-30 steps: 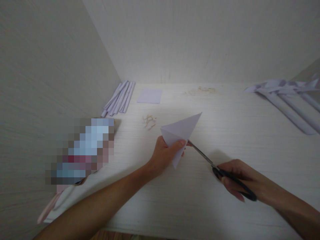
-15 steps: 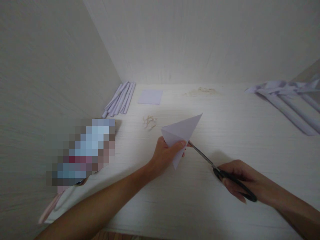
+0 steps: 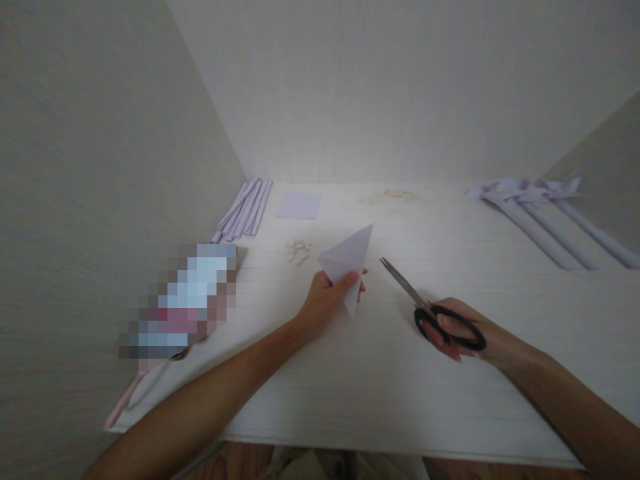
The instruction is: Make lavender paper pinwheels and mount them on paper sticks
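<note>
Head view: the left hand (image 3: 320, 301) is grasping a folded paper (image 3: 345, 255), its thumb pressing on the near face and its fingertips showing past the right edge. The paper is being held up over the middle of the table (image 3: 400, 400), one corner pointing up and right, another pointing down. The right hand (image 3: 449, 325) is gripping the scissors (image 3: 424, 305) by the black handles; the blades are lying nearly together, their tips pointing toward the paper, near but not touching it.

For handling these two well, the paper probably wants to be gripped flat, with its layers pressed together so that they are not slipping. Those fingertips are sitting on the side facing the blades, so drawing them back would likely be safer. The wrist is best kept steady, the blades lying square to the paper.

As for containers, the pixelated thing (image 3: 203, 287) at left may be a pouch; what it is holding cannot be told. The loose rolls (image 3: 245, 208), a square sheet (image 3: 299, 206) and tan strands (image 3: 299, 251) are lying directly on the table, while joined rolls (image 3: 557, 233) are resting at far right.
</note>
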